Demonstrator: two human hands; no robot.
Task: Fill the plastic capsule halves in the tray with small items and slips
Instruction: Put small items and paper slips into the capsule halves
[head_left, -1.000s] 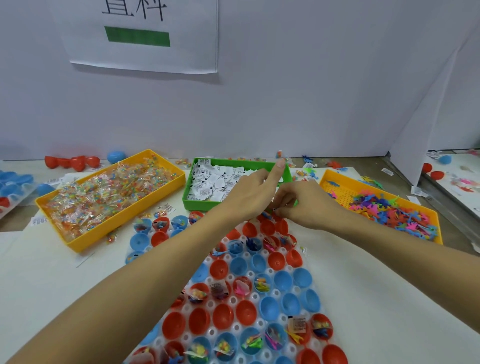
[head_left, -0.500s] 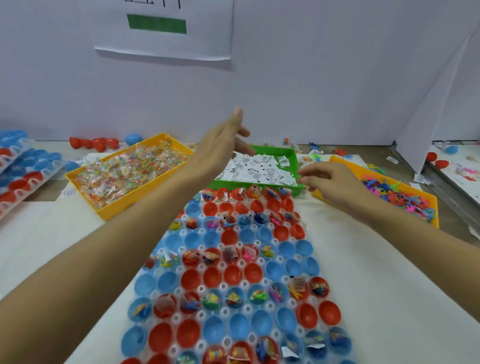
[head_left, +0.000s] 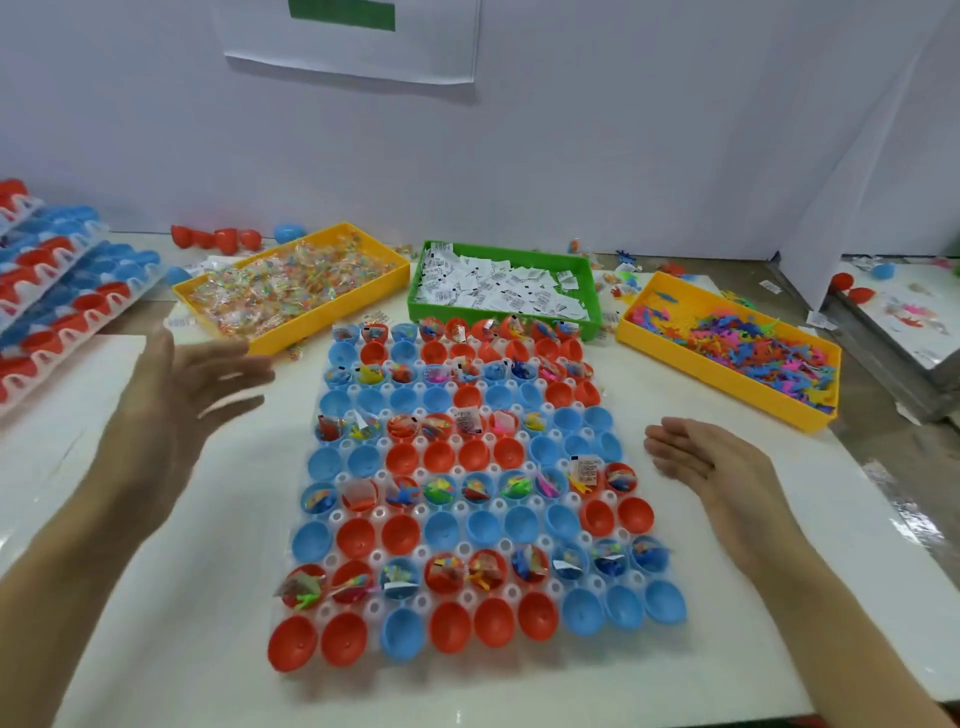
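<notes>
A clear tray (head_left: 511, 590) of red and blue capsule halves lies in the middle of the white table; alternate rows hold small toys and slips, the other rows are bare. My left hand (head_left: 176, 395) hovers left of the tray, blurred, fingers spread, holding nothing. My right hand (head_left: 701, 457) hovers just right of the tray, palm turned inward, fingers extended, nothing in it. Behind the tray stand a yellow bin of wrapped items (head_left: 296, 291), a green bin of paper slips (head_left: 504, 286) and a yellow bin of small plastic toys (head_left: 737, 348).
Stacked trays of red and blue halves (head_left: 47, 301) sit at the far left. Loose red halves (head_left: 218, 239) and a blue one lie near the wall. A white divider (head_left: 857, 171) stands at the right, with another work surface (head_left: 909, 322) beyond it.
Both hands have drawn back from the far end of the tray and moved apart to its left and right sides. The camera has tilted down, showing the whole tray.
</notes>
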